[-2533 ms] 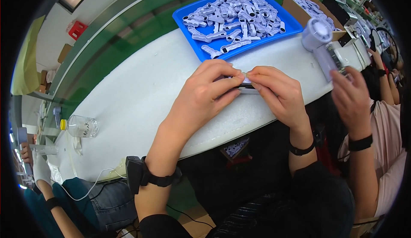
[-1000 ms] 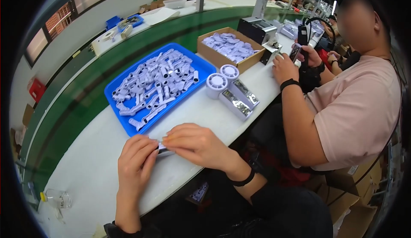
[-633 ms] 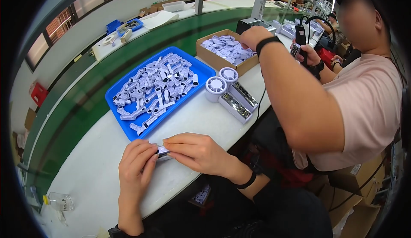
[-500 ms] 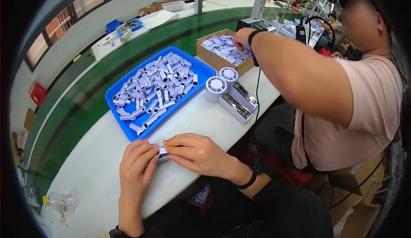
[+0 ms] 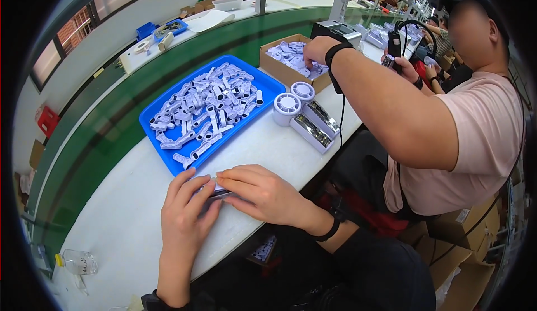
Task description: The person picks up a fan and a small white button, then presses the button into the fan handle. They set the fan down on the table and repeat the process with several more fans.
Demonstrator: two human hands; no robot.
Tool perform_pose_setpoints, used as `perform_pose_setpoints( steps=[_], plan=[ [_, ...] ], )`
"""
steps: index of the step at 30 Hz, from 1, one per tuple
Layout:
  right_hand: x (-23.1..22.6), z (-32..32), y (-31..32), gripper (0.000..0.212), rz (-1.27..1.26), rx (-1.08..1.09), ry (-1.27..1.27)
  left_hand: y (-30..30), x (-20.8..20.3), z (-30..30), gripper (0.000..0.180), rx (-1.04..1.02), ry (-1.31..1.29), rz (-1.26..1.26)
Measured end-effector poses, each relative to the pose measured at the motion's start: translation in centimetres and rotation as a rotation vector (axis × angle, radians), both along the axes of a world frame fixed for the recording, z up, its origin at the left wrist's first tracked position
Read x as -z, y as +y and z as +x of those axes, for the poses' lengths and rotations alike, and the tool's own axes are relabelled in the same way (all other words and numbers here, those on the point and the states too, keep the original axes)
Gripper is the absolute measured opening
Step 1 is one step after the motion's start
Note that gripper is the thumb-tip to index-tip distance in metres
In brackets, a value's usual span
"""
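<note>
Over the near part of the white worktop, my left hand (image 5: 187,213) and my right hand (image 5: 268,196) are closed on one pale lavender plastic piece (image 5: 220,192). Fingers cover most of it, so its exact kind is hidden; a dark strip shows along its side. Just beyond my hands, a blue tray (image 5: 182,172) carries a heap of small lavender plastic parts (image 5: 204,106) with dark patches. To the right of the tray lie two lavender handheld fans (image 5: 299,112), side by side, their handles uncovered to show circuit boards.
A co-worker's hand (image 5: 319,52) reaches into a cardboard box (image 5: 278,75) of lavender parts. Their other hand (image 5: 407,67) holds a black corded tool (image 5: 394,45). A yellow-capped clear bottle (image 5: 78,263) lies at the left. A green belt (image 5: 112,118) runs behind the worktop.
My fingers have shifted slightly around the piece, showing more of its dark side strip. The view has moved a little. The co-worker's other hand, with the tool, has come into sight.
</note>
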State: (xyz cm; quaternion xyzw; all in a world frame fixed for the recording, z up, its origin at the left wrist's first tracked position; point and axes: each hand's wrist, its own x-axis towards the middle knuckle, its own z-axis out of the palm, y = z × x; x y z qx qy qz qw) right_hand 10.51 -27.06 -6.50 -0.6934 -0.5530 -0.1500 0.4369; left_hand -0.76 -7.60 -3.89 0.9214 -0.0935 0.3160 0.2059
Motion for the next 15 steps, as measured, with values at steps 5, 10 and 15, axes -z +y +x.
perform_pose_setpoints(
  steps=[5,10,15],
  plan=[
    [0.2,-0.3,0.0,0.038,-0.015,0.026,0.024,0.8,0.9,0.3,0.049,0.040,-0.012,-0.020],
    [-0.1,0.0,0.5,0.035,-0.020,0.037,0.088,-0.2,0.3,0.2,0.063,-0.119,-0.052,-0.219],
    [-0.7,1.0,2.8,0.029,-0.033,0.012,0.005,1.7,0.6,-0.3,0.070,-0.078,0.115,-0.277]
  ],
)
